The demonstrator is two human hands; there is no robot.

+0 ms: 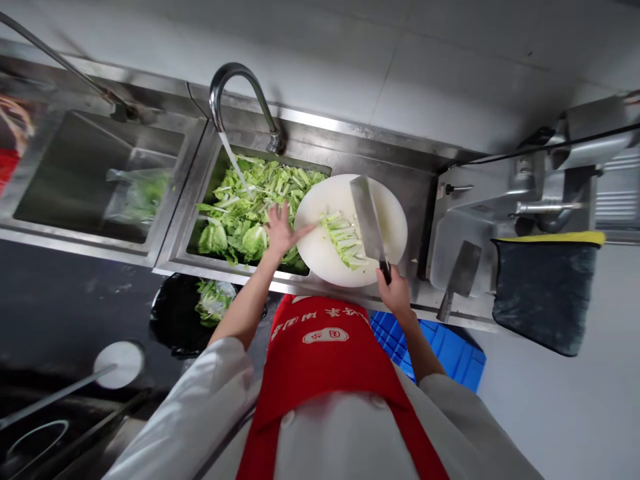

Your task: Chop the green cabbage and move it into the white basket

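My right hand (397, 291) is closed round the black handle of a cleaver (367, 219), whose broad blade lies over the right half of a round white cutting board (315, 257). Just left of the blade is a row of cut pale-green leafy vegetable (343, 239). My left hand (281, 232) has its fingers spread, thumb toward the board's left edge, with nothing in it. Under and beyond that hand, chopped greens (255, 230) fill a sink basin (214, 177). Water runs onto them from a curved faucet (240, 70).
A second sink (60, 180) at left holds a clear plastic bag with greens. A black-lined bin (173, 313) stands below. To the right are another cleaver (463, 270), a dark cloth with a yellow edge (545, 287) and a blue crate (450, 353).
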